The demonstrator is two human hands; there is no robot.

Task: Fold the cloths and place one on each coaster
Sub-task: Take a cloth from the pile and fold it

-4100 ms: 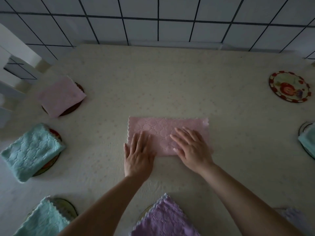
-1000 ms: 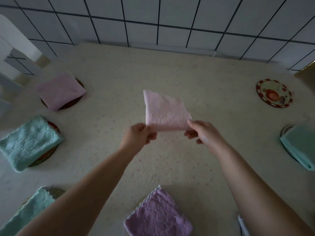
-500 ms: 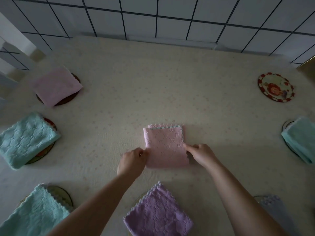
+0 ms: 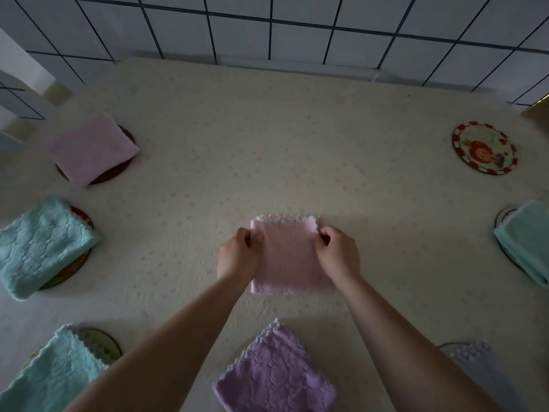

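Holding: I see both hands on the pink cloth [image 4: 286, 257], which lies folded into a square on the table [image 4: 267, 144], in the middle and near me
Left hand [image 4: 237, 255]: fingers curled; it pinches the left edge of the pink cloth near the far corner
Right hand [image 4: 338, 254]: fingers curled too; it pinches the right edge near the far corner
Pink cloth edges: the scalloped borders show at the far side, one layer just behind the other; the near side is a smooth fold
Free coaster [image 4: 484, 148]: round, with a red pattern; it sits at the far right with nothing on it, well apart from the hands
Left side: a second pink cloth [image 4: 92, 148] on a dark coaster [image 4: 126, 135]; a mint cloth [image 4: 41, 243] on another coaster [image 4: 78, 215]; a third mint cloth [image 4: 56, 373] at the near left
Near side: a lilac cloth [image 4: 274, 374] between my forearms; I cannot tell well what is under it
Right side: a mint cloth at the edge [image 4: 524, 239] on a coaster; a pale cloth [image 4: 481, 364] at the near right, partly hidden by my arm
Back: a tiled wall [image 4: 297, 25] behind the table
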